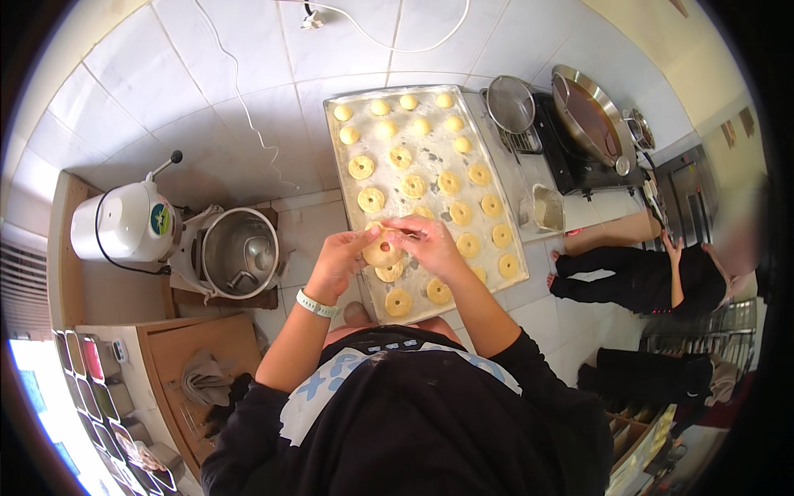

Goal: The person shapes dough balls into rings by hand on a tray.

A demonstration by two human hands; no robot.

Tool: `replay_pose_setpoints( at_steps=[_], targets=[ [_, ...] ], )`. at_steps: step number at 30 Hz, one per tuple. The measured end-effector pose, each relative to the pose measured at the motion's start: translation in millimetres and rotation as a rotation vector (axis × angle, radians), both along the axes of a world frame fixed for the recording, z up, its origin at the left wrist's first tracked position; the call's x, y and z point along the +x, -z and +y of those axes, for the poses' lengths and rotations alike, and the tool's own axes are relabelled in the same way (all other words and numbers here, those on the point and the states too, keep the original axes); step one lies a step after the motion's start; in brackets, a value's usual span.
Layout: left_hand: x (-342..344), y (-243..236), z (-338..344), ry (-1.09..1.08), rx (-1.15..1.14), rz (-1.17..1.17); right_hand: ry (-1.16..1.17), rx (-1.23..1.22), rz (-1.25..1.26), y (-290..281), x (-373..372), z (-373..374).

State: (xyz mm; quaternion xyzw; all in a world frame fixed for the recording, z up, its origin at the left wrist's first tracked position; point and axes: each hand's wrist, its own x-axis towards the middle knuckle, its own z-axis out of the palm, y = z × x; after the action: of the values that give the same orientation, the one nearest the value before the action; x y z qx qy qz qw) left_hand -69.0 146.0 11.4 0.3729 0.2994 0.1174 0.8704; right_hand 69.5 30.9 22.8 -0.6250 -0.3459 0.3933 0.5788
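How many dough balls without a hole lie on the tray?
9 dough balls on the tray: four in the farthest row, four in the next, one just below its right end. The left hand and right hand, holding a dough ring, may hide more.

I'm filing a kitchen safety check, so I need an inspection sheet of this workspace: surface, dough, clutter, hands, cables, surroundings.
Surface: metal tray, dusted pale, darker patches showing.
Dough: dough rings in the nearer rows; rounds without holes in the far rows.
Clutter: strainer and clear container right of the tray.
Hands: left hand and right hand hold one dough ring above the tray.
Cables: white cord against the tiled wall; plug higher up.
Surroundings: mixer left; pan on black stove right; another person far right.
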Motion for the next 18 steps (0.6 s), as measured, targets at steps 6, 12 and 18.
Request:
replay_pose_setpoints(
  at_steps=[6, 12, 18],
  targets=[
    [-4.0, 9.9, -3.1, -0.133, 0.022, 0.006, -0.108, -0.022, 0.042, -7.9, 4.5, 1.3],
    [2.9, 8.7, -10.8, -0.118, 0.041, 0.024, -0.223, -0.042, -0.047, -5.7, 15.9, 4.8],
    [16.9, 0.5, -17.5, -0.104, 0.020, 0.042, -0.173, -0.019, -0.053, -0.7, 38.9, 2.0]
  ],
)
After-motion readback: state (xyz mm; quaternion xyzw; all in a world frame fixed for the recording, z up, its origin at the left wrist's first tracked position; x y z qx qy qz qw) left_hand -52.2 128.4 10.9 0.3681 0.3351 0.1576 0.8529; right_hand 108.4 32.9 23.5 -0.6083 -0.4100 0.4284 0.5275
